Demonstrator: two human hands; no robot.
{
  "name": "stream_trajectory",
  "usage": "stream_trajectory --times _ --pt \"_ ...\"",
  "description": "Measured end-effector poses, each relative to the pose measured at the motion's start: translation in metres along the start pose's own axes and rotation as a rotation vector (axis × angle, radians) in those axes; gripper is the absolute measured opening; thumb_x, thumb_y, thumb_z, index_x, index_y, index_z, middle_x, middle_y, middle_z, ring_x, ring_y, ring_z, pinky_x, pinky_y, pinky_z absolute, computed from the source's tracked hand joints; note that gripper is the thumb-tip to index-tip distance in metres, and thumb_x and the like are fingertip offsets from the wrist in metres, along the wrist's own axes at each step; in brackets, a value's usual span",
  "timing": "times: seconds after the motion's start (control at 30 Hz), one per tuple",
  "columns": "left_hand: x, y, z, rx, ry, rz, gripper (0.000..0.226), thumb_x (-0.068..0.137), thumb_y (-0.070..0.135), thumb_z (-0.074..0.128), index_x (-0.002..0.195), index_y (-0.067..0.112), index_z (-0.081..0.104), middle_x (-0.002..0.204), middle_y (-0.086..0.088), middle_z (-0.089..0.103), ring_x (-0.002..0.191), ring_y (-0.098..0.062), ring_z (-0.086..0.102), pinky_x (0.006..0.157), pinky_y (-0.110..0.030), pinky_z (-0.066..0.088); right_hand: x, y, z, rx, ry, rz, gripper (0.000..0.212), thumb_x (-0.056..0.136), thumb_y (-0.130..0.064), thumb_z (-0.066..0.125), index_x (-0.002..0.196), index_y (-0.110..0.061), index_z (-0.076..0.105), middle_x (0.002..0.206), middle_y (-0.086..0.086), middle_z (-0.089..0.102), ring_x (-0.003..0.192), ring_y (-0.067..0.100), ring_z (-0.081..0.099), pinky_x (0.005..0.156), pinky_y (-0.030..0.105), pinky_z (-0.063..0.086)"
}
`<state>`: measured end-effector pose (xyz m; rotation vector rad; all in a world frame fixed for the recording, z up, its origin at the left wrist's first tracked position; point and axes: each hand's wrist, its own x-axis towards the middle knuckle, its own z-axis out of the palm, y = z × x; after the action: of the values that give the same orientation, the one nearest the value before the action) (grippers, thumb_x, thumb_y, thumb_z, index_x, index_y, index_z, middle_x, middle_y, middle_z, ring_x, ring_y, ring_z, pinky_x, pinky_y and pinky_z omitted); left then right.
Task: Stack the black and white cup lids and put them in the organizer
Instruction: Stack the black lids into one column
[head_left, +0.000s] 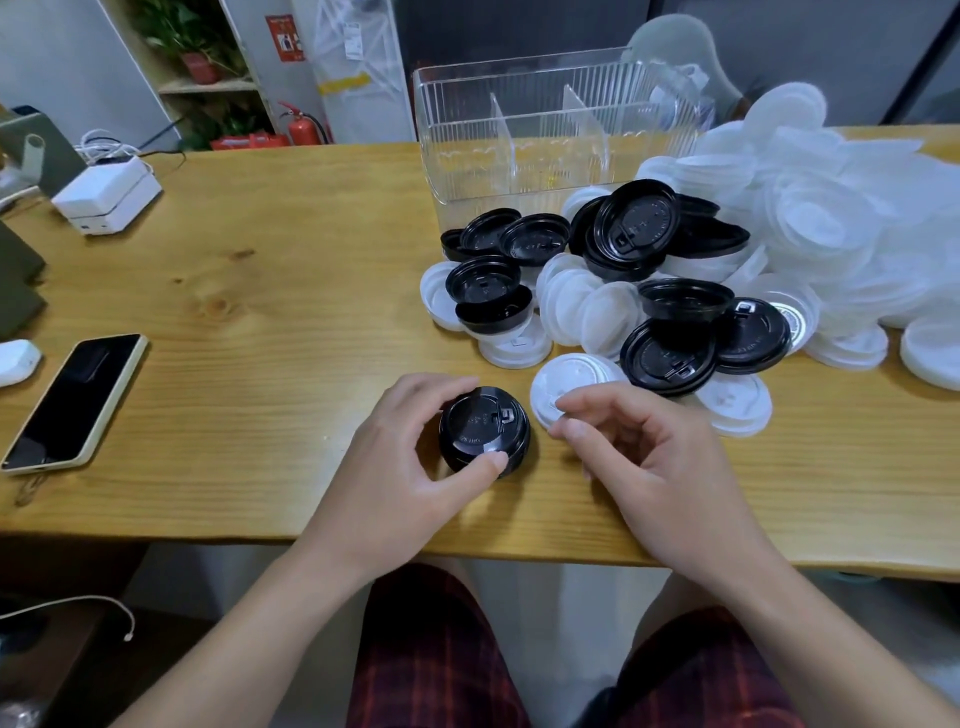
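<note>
My left hand (415, 457) grips the black stack (484, 437) on the tabletop (270, 291), fingers curled round it. Right hand (639, 452): fingers loosely curled, tips touching a white lid (563, 382). Mixed lid pile (675, 291) beyond; clear organizer (540, 130) behind it.

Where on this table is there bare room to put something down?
Bare wood lies between the phone and the left hand, and behind it toward the organizer. Right of the right hand, the lid pile crowds everything.
</note>
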<state>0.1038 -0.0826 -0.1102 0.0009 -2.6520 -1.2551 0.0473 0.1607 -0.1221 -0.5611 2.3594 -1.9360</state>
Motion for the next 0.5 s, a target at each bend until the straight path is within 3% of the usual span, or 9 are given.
stream_trajectory --times 0.33,0.4,0.5 --pt "-0.002 0.000 -0.001 0.044 -0.033 0.016 0.058 0.094 0.038 0.083 0.148 0.035 0.064 0.143 0.027 0.062 0.138 0.001 0.057 0.108 -0.009 0.040 -0.002 0.006 -0.001 -0.114 -0.027 -0.051 0.010 0.100 -0.023 0.077 0.108 -0.029 0.078 0.095 0.000 0.078 0.070 0.029 0.064 0.067 0.051 0.055" --pt "0.001 -0.001 -0.002 0.051 -0.035 0.013 0.057 0.096 0.039 0.081 0.149 0.036 0.062 0.143 0.030 0.062 0.138 0.006 0.055 0.107 -0.006 0.038 -0.001 0.006 -0.001 -0.148 -0.027 -0.067 0.010 0.100 -0.024 0.077 0.108 -0.030 0.078 0.094 -0.003 0.078 0.067 0.025 0.063 0.065 0.045 0.055" --pt "0.012 -0.004 -0.008 0.081 -0.039 0.006 0.057 0.097 0.041 0.080 0.150 0.037 0.060 0.141 0.033 0.061 0.135 0.011 0.054 0.105 -0.002 0.035 0.005 0.000 0.001 -0.255 -0.008 -0.139 0.012 0.099 -0.019 0.080 0.106 -0.029 0.079 0.085 -0.017 0.073 0.061 0.012 0.058 0.063 0.023 0.047"
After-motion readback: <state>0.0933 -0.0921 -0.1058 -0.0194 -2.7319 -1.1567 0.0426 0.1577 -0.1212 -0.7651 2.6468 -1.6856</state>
